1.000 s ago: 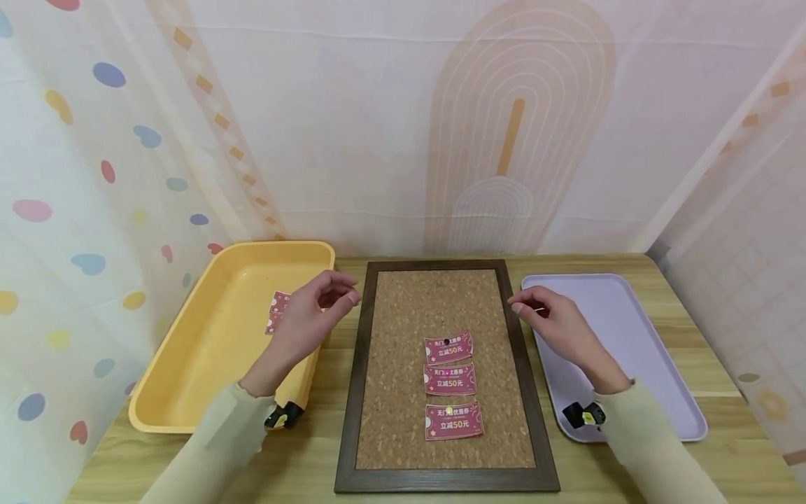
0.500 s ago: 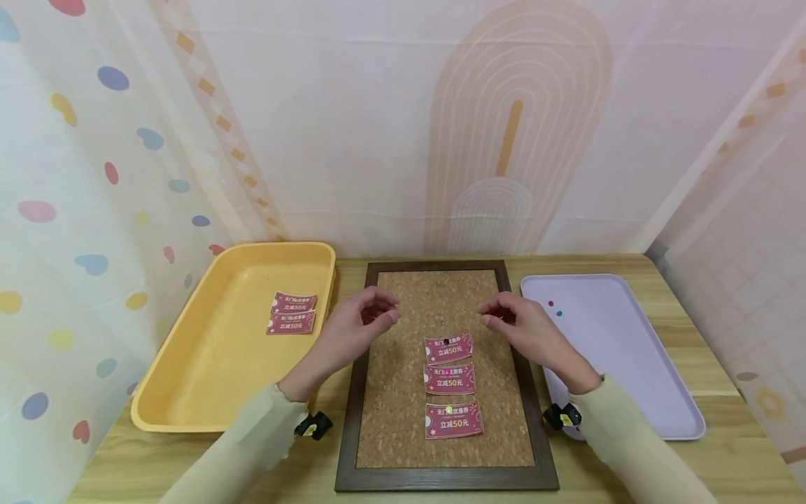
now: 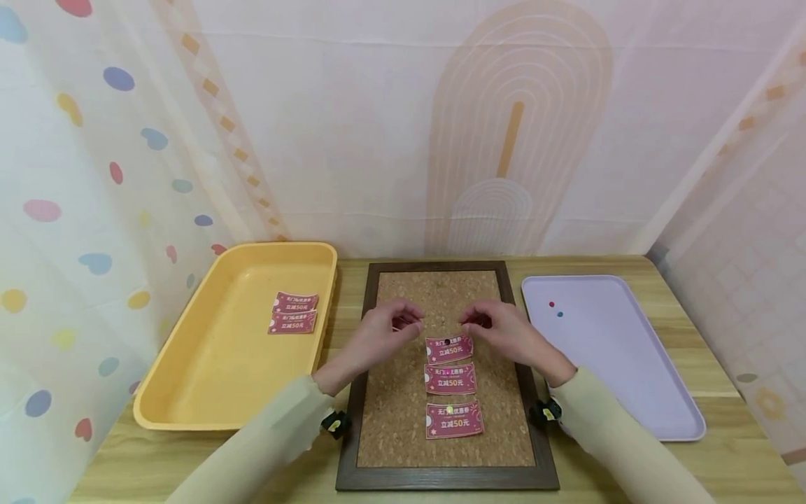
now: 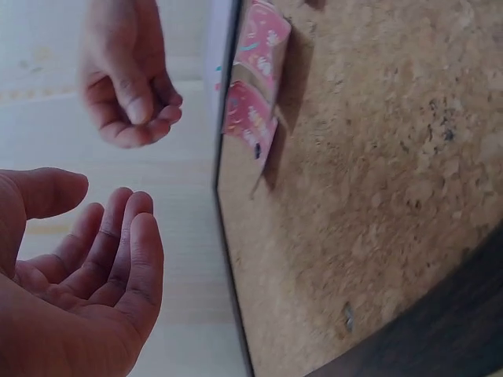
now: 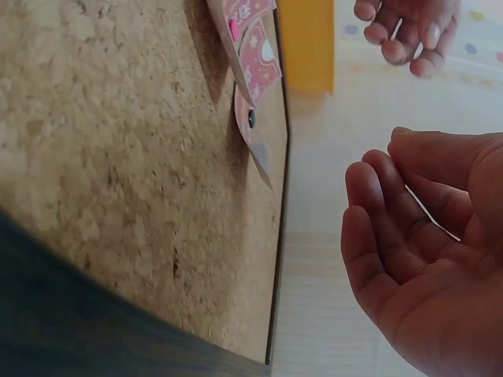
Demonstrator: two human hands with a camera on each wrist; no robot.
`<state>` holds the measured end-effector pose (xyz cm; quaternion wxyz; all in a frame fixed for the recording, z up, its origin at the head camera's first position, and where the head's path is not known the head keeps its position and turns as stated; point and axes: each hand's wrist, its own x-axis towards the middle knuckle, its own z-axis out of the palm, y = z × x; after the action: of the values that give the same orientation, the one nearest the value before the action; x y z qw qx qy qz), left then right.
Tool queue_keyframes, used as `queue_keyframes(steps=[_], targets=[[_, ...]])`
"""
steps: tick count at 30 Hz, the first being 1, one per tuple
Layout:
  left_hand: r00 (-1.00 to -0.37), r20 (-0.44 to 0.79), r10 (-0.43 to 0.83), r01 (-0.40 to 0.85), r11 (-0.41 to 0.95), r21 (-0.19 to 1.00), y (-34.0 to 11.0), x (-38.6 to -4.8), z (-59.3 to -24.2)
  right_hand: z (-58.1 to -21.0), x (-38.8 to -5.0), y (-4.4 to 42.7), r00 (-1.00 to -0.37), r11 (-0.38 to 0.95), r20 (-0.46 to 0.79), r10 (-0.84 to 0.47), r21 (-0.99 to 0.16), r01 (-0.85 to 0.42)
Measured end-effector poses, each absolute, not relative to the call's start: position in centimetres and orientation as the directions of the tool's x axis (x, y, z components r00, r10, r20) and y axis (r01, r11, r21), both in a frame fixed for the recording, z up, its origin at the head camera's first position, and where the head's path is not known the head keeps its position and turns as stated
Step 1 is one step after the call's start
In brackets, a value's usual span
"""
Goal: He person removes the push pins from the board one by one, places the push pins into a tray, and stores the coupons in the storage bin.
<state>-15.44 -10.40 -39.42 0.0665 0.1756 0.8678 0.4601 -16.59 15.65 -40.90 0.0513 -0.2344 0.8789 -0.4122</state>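
Observation:
Both hands hover over the upper part of a cork board (image 3: 403,434) in a dark frame. Loosely bent and holding nothing that shows, my left hand (image 3: 384,334) is above the board's left side. Facing it from the right is my right hand (image 3: 506,334), with its thumb near the index finger and nothing visible in its grasp. Just below them, a pink coupon (image 3: 448,352) hangs on the board by a black pushpin (image 3: 448,341). Under that come a second coupon (image 3: 450,382) with a pink pin and a third coupon (image 3: 454,424) with a yellow pin.
A yellow tray (image 3: 220,378) stands left of the board, with two overlapping coupons (image 3: 293,313) inside. On the right lies a lilac tray (image 3: 630,364) bearing a red pin (image 3: 551,304) and a blue pin (image 3: 560,314). A patterned curtain (image 3: 352,140) closes off the back.
Both hands have moved inward from the two trays to above the board, nearing each other. The coupons in the yellow tray and pins in the lilac tray have come into full view.

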Motion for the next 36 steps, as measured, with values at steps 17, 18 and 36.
queue_keyframes(steps=[17, 18, 36], targets=[[-0.887, -0.144, 0.439, 0.161, 0.586, 0.794, -9.6, -16.8, -42.0, -42.3, -18.3, 13.4, -0.82, 0.557, 0.033, -0.571, -0.719, -0.417], [-0.886, -0.148, 0.44, 0.166, 0.598, 0.784, -9.6, -16.8, -42.1, -42.3, -18.3, 13.3, -0.824, 0.565, 0.025, -0.566, -0.716, -0.41], [-0.892, -0.152, 0.426, 0.187, 0.653, 0.734, -8.3, -17.8, -43.3, -42.9, -18.9, 13.1, -0.848, 0.653, -0.114, -0.518, -0.694, -0.305]])
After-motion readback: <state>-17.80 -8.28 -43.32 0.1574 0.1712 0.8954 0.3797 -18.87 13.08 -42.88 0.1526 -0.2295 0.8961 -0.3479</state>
